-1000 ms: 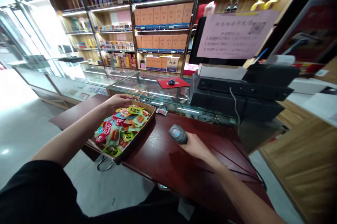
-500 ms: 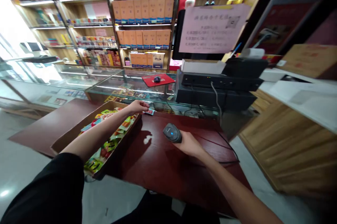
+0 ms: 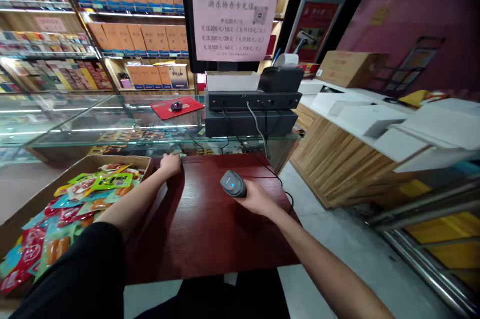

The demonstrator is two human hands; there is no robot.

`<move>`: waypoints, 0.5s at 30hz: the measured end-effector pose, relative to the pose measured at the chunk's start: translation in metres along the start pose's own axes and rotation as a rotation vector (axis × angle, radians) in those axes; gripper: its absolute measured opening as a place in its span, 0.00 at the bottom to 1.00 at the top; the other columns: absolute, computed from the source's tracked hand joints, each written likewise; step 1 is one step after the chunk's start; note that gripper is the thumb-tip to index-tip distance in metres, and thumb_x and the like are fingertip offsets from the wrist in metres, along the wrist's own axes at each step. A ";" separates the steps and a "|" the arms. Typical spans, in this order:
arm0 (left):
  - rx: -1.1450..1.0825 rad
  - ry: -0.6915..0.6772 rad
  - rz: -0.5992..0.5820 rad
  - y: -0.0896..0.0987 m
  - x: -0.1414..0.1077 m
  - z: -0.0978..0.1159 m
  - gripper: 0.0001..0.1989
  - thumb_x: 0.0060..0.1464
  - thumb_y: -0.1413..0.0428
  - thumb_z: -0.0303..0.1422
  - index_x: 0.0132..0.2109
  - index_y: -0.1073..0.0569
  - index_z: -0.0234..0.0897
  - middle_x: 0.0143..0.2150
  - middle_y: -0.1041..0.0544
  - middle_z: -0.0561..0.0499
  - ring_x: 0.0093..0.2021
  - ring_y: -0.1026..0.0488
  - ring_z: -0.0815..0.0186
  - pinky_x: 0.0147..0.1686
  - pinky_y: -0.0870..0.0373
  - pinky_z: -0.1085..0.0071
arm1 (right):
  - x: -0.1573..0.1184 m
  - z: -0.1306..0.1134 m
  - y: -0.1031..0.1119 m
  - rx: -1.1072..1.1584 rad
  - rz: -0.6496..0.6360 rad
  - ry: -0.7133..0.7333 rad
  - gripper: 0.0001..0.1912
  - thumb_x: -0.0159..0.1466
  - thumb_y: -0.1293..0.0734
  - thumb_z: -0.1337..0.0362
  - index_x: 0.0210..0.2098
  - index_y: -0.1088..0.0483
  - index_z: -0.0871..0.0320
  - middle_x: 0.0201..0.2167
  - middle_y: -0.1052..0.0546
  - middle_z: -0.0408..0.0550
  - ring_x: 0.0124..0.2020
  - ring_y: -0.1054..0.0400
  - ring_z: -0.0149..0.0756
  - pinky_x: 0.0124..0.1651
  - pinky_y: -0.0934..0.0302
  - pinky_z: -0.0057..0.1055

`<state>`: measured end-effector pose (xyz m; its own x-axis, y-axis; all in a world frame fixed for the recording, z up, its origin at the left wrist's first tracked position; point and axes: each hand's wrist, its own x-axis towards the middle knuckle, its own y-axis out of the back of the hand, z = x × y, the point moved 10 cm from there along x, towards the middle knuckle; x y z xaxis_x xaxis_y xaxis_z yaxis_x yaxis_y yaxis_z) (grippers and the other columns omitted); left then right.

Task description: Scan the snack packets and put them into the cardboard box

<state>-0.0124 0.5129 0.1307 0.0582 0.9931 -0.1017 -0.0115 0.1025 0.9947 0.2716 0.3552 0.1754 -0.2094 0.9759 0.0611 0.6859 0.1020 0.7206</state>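
- Head view: scanner (image 3: pixel 233 184) sits above the right half of the table (image 3: pixel 202 229), gripped in the right hand (image 3: pixel 255 198).
- Direction: its rounded head points forward and to the left; the visible long axis slants from the hand toward the far left.
- Right fingers: wrapped around the handle, which the hand mostly hides.
- Left hand (image 3: pixel 171 165): at the table's far left corner, over the small packet (image 3: pixel 182 156). Fingers appear curled together; whether they clamp the packet, cannot tell.
- Packet: a pale sliver shows beside the fingertips; its long axis is hidden.
- Edges: the table's far edge borders the glass counter (image 3: pixel 135 118); its near edge lies by the person's lap. The carton (image 3: pixel 138 161) bounds the left side, the left forearm crossing its right part.
- Room: open tabletop between the hands, and from the scanner to the near edge.
- Appearance: scanner dark grey, smooth, with one lit blue spot on top. Carton brown, holding bright green, red and blue snack packs (image 3: pixel 112 180).
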 end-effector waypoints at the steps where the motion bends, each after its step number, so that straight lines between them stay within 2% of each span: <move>1: -0.002 -0.044 0.014 -0.002 -0.006 0.011 0.23 0.49 0.45 0.28 0.54 0.28 0.32 0.52 0.29 0.30 0.55 0.36 0.41 0.48 0.36 0.54 | -0.003 0.001 0.001 0.000 0.007 0.002 0.17 0.52 0.29 0.64 0.42 0.25 0.56 0.39 0.19 0.51 0.42 0.26 0.46 0.40 0.36 0.30; 4: -0.068 -0.214 0.068 -0.007 -0.031 0.051 0.28 0.48 0.46 0.26 0.59 0.32 0.38 0.52 0.28 0.35 0.55 0.36 0.46 0.52 0.38 0.56 | -0.011 0.001 0.001 -0.005 0.016 0.029 0.17 0.52 0.29 0.64 0.42 0.26 0.56 0.38 0.20 0.51 0.41 0.26 0.45 0.39 0.36 0.30; 6: -0.202 -0.315 0.087 -0.006 -0.045 0.073 0.26 0.49 0.47 0.24 0.56 0.29 0.39 0.51 0.26 0.39 0.54 0.33 0.51 0.54 0.40 0.60 | -0.015 0.001 0.000 -0.010 0.013 0.037 0.16 0.53 0.30 0.64 0.42 0.26 0.56 0.38 0.20 0.51 0.40 0.25 0.44 0.39 0.36 0.30; 8: -0.396 -0.365 0.073 -0.002 -0.053 0.083 0.21 0.49 0.46 0.25 0.51 0.25 0.40 0.48 0.23 0.42 0.49 0.29 0.55 0.53 0.38 0.65 | -0.017 -0.001 -0.001 -0.021 0.005 0.046 0.15 0.53 0.30 0.64 0.41 0.26 0.56 0.38 0.20 0.51 0.40 0.25 0.44 0.38 0.37 0.30; 9: -0.502 -0.357 0.037 -0.001 -0.054 0.084 0.18 0.49 0.45 0.27 0.48 0.23 0.39 0.45 0.22 0.44 0.46 0.27 0.56 0.49 0.35 0.67 | -0.018 -0.002 -0.002 -0.029 -0.002 0.054 0.15 0.53 0.30 0.63 0.41 0.26 0.56 0.37 0.20 0.51 0.39 0.25 0.44 0.37 0.37 0.29; 11: -0.728 -0.298 -0.108 -0.006 -0.051 0.080 0.13 0.49 0.42 0.33 0.43 0.21 0.38 0.36 0.20 0.46 0.37 0.24 0.59 0.40 0.31 0.69 | -0.018 -0.008 -0.002 -0.043 -0.004 0.076 0.14 0.54 0.31 0.63 0.41 0.26 0.57 0.37 0.20 0.51 0.39 0.25 0.44 0.36 0.37 0.29; 13: -0.952 -0.226 -0.288 -0.012 -0.051 0.077 0.14 0.46 0.39 0.38 0.39 0.21 0.36 0.31 0.21 0.49 0.31 0.25 0.62 0.34 0.29 0.70 | -0.018 -0.015 -0.001 -0.044 0.006 0.099 0.13 0.54 0.31 0.63 0.40 0.26 0.57 0.37 0.20 0.50 0.39 0.25 0.44 0.37 0.37 0.29; 15: -1.137 -0.172 -0.416 -0.011 -0.053 0.075 0.16 0.41 0.35 0.40 0.37 0.21 0.35 0.30 0.21 0.50 0.30 0.25 0.65 0.32 0.29 0.71 | -0.017 -0.023 0.000 -0.028 0.014 0.115 0.13 0.55 0.32 0.62 0.40 0.26 0.57 0.37 0.20 0.51 0.40 0.25 0.44 0.38 0.37 0.29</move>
<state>0.0591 0.4549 0.1266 0.3959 0.8611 -0.3189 -0.8214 0.4874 0.2964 0.2589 0.3343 0.1900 -0.2796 0.9484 0.1493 0.6700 0.0814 0.7379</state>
